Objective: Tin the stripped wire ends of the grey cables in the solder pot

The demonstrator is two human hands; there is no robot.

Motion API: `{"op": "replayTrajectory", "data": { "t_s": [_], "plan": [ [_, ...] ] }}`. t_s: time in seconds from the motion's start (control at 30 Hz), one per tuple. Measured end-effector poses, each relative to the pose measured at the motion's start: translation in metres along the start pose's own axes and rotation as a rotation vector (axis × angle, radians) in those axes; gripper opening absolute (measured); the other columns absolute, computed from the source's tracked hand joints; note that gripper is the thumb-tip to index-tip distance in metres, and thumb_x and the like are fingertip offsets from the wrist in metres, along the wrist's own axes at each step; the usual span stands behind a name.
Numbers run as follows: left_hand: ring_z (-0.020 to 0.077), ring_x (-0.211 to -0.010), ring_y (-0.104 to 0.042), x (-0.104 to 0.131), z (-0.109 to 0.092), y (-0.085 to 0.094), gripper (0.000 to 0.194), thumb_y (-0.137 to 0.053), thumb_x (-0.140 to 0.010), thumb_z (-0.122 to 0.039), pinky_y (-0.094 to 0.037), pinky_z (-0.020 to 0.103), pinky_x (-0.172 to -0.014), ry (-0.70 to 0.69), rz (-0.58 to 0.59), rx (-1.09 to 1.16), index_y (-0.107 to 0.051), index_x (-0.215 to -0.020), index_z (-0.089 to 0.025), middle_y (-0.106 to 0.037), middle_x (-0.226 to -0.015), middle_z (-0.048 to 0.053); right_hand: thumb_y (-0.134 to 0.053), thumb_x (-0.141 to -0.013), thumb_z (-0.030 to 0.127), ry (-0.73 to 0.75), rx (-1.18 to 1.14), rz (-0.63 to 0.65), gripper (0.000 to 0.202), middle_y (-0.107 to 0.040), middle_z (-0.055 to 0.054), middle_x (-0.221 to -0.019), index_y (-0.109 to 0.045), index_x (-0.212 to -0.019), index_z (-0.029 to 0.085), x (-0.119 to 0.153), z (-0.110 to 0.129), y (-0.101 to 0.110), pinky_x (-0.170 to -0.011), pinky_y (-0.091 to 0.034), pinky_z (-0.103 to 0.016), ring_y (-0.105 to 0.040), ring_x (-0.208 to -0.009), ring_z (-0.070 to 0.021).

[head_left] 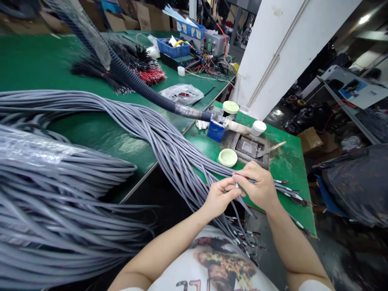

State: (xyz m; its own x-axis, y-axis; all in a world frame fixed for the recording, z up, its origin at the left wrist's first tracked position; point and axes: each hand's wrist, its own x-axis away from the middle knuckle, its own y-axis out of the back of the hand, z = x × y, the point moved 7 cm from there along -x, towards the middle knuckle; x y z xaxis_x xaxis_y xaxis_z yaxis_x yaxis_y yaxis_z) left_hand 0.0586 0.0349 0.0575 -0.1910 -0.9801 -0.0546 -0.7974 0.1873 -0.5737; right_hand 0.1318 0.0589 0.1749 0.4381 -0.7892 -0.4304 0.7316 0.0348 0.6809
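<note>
My left hand point(220, 195) and my right hand point(257, 182) meet over the near edge of the small green table. Fingers of both are pinched together around the end of a grey cable, where a bit of white shows between the fingertips. The exact tip is mostly hidden by my fingers. Beneath and behind them runs a thick bundle of grey cables point(169, 141). Several of its stripped ends point(295, 196), with white sleeves and dark and red wires, lie on the table to the right of my right hand.
Beyond my hands a solder pot point(248, 147) is set in the table, a flat scraper point(273, 148) across it. Around it are a pale open tub point(228, 157), a white cup point(258, 127) and a ribbed hose point(151, 91). Coiled grey cables point(60, 226) fill the left.
</note>
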Motion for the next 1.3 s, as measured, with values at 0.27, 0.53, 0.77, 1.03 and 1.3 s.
{"op": "replayTrajectory", "data": {
  "t_s": [0.27,0.53,0.77,1.03,1.3],
  "plan": [
    [0.0127,-0.069,-0.062,-0.003,0.011,0.014,0.035,-0.073,-0.076,-0.031,-0.045,0.025,-0.074,0.067,-0.089,0.167,-0.068,-0.106,-0.013,-0.071,-0.072,0.004,-0.064,-0.084,0.021,-0.097,-0.103,-0.094,0.011,-0.066,-0.001,-0.071,-0.075,-0.086,0.025,0.014,-0.026,0.005,-0.065,-0.049,-0.031,-0.059,-0.067,-0.0149],
    [0.0096,-0.065,-0.059,-0.01,0.008,0.018,0.036,-0.078,-0.071,-0.032,-0.045,0.021,-0.068,0.186,-0.122,0.397,-0.069,-0.099,-0.011,-0.067,-0.072,0.002,-0.056,-0.086,0.013,0.348,0.184,0.12,0.041,-0.066,-0.005,-0.121,-0.063,-0.12,0.034,0.035,-0.019,-0.005,-0.092,-0.048,-0.046,-0.056,-0.112,-0.0235],
    [0.0067,-0.055,-0.053,-0.012,0.009,0.006,0.034,-0.076,-0.073,-0.032,-0.042,0.017,-0.049,0.264,-0.075,0.526,-0.065,-0.099,-0.013,-0.059,-0.069,-0.001,-0.065,-0.084,0.023,0.504,0.215,0.135,0.037,-0.067,-0.004,-0.122,-0.063,-0.12,0.032,0.041,-0.014,-0.017,-0.098,-0.045,-0.047,-0.05,-0.125,-0.0237],
    [0.0059,-0.05,-0.05,-0.017,0.002,-0.002,0.024,-0.078,-0.071,-0.03,-0.04,0.018,-0.046,0.285,-0.087,0.662,-0.066,-0.083,-0.014,-0.057,-0.064,-0.003,-0.059,-0.088,0.024,0.468,0.16,0.024,0.028,-0.072,-0.002,-0.111,-0.066,-0.113,0.033,0.042,-0.016,-0.023,-0.102,-0.041,-0.052,-0.056,-0.121,-0.0238],
    [0.0202,-0.103,-0.059,-0.017,-0.006,0.024,0.038,-0.071,-0.077,-0.038,-0.048,0.027,-0.079,0.083,-0.184,0.193,-0.068,-0.11,-0.019,-0.065,-0.118,0.01,-0.051,-0.092,0.026,0.065,0.07,-0.22,0.023,-0.071,-0.008,-0.107,-0.068,-0.107,0.024,0.006,-0.051,0.015,-0.089,-0.053,-0.043,-0.064,-0.104,-0.0236]
  ]
}}
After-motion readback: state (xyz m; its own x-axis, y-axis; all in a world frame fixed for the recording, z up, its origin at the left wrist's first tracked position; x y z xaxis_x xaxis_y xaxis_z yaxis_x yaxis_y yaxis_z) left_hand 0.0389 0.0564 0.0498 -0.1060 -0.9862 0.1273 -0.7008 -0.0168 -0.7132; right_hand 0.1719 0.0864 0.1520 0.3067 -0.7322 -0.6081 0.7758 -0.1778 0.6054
